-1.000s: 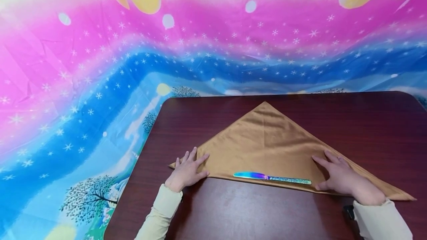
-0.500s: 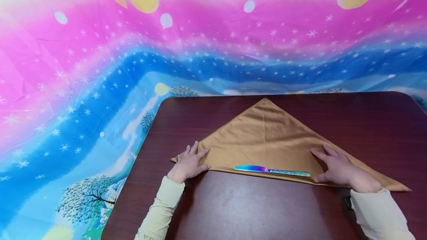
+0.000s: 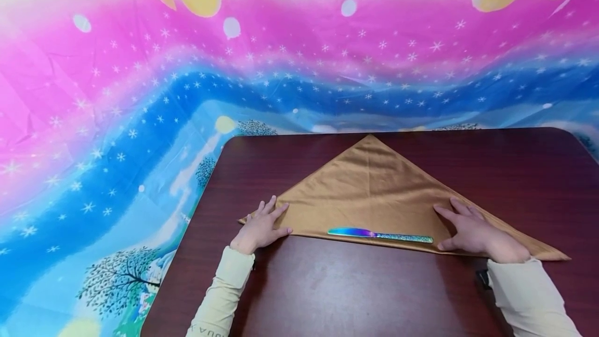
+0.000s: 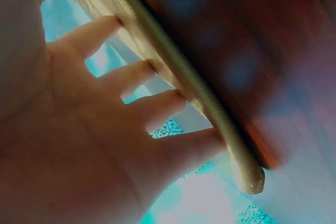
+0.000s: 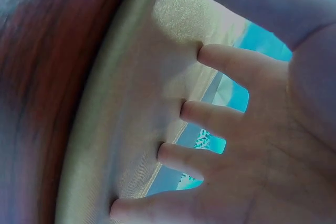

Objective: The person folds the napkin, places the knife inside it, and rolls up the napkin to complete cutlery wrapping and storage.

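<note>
A golden-brown cloth (image 3: 369,186) lies folded as a triangle, its peak at the table's far edge. A shiny rainbow-coloured knife (image 3: 381,235) rests on it along the near fold, blade to the left. My left hand (image 3: 259,228) touches the cloth's left part with fingers spread; in the left wrist view the fingertips of the left hand (image 4: 100,114) meet the cloth (image 4: 194,85). On the right part, my right hand (image 3: 477,230) rests with spread fingers beside the knife handle. The right wrist view shows the right hand (image 5: 247,145) with its fingertips pressing the cloth (image 5: 136,108).
The dark red-brown wooden table (image 3: 346,290) has rounded far corners. Behind and to the left of it hangs a pink and blue printed backdrop (image 3: 299,51) with snowflakes, trees and yellow shapes.
Both hands and the cloth, with the knife on it, have shifted away towards the table's far edge. The cloth's peak now reaches that edge. The fingers remain spread.
</note>
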Available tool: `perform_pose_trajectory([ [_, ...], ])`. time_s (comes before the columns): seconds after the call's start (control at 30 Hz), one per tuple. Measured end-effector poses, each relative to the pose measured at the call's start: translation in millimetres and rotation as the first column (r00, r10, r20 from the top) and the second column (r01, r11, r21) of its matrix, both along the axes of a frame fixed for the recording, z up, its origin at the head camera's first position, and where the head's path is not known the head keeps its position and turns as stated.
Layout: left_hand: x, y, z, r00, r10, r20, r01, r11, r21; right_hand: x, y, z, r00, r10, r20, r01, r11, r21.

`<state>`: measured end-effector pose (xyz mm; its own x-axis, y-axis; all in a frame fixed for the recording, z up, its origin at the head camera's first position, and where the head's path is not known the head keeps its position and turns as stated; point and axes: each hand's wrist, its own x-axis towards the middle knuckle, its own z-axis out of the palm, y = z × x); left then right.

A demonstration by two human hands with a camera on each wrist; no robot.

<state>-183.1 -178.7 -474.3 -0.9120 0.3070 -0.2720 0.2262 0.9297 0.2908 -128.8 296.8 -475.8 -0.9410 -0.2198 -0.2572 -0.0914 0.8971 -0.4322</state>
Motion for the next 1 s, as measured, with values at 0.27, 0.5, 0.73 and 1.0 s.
perform_pose_trajectory([
  [0.27, 4.9, -3.6, 0.8, 1.0, 0.014, 0.009, -0.013, 0.999, -0.033, 0.1, -2, 0.8, 1.0, -0.002, 0.009, 0.002, 1.0, -0.012],
  [0.5, 7.9, -15.8, 0.9, 0.984, 0.129, -0.124, -0.138, 0.989, -0.061, 1.1, -2, 2.7, 1.0, -0.01, 0.026, 0.011, 1.0, -0.019],
  [0.73, 10.6, -32.4, 0.4, 0.933, 0.313, -0.181, -0.326, 0.944, -0.05, 2.1, -3, 4.3, 0.999, -0.014, 0.038, 0.015, 1.0, -0.017],
  [1.0, 16.7, -47.9, 1.3, 0.903, 0.393, -0.173, -0.409, 0.91, -0.071, 2.0, -4, 4.1, 0.999, -0.016, 0.036, 0.016, 1.0, -0.01],
])
